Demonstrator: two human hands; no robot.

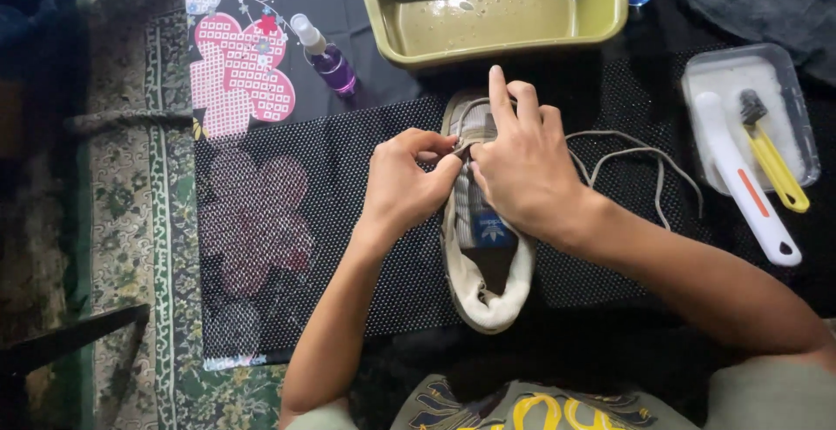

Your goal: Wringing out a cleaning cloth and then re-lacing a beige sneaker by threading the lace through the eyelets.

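A patterned carpet point(131, 221) is seen spread along the left, and over it a dark dotted mat point(287, 221) with pink flower prints is laid. At the top edge of the mat an olive-green plastic basin point(496, 12) is set, a little water lying in its bottom. To the right, a clear plastic tray point(788, 81) is placed, and across it a white-handled brush point(744, 182) and a smaller yellow-handled brush point(771, 155) are rested. A small purple spray bottle point(326, 55) is found lying left of the basin.

Now the centre: a worn beige sneaker point(483, 247) is laid on the mat, toe towards the basin, heel towards the person. Its front half is covered by both hands. The left hand point(405, 182) is pressed against the shoe's left side, fingers curled shut and pinched on the shoelace point(627, 155) at the eyelets. The right hand point(522, 169) is laid over the tongue from the right, thumb and fingers closed on the same lace, index finger stretched forward. The loose lace is trailed out to the right across the mat.
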